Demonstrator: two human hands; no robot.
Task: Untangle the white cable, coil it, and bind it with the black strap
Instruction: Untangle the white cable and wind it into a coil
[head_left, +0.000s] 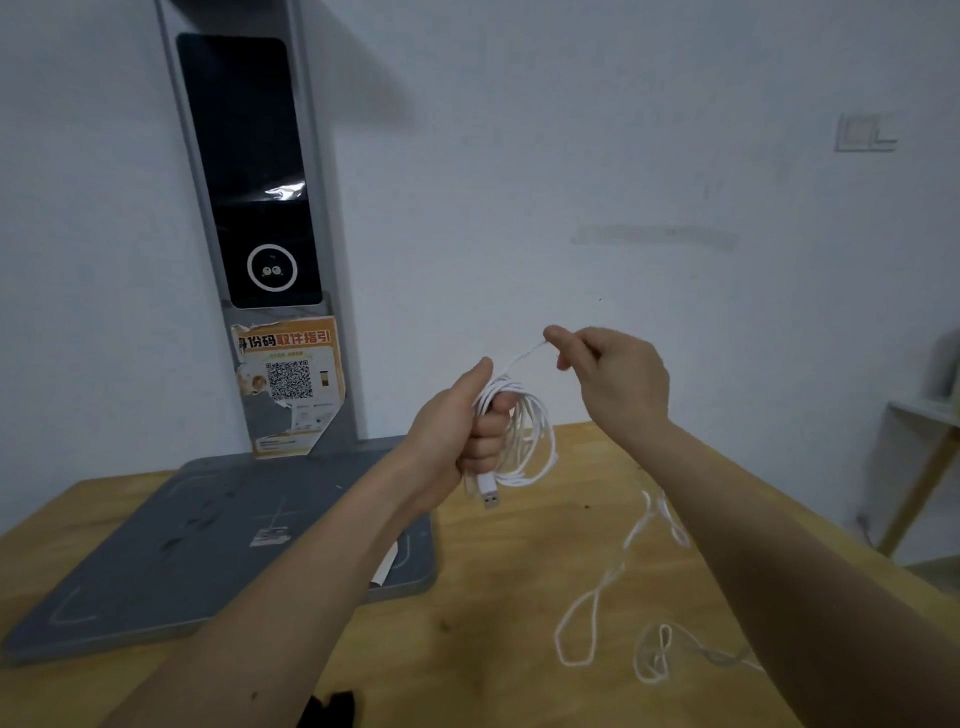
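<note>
Above the wooden table (498, 597), our left hand (457, 431) gripped the coiled white cable (535, 441) in a closed fist while our right hand (613, 374) pinched its strand between thumb and forefinger

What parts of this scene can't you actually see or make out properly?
- White cable: where the left hand grips the coil, the fingers hide it; its far end runs behind the right forearm.
- Loose cable on the table: blurred, so any knots cannot be told.
- Dark thing at the bottom edge: cut off, perhaps the strap.
- Sticker small print: too small to read.
- Right hand: motion-blurred at the pinch.
</note>
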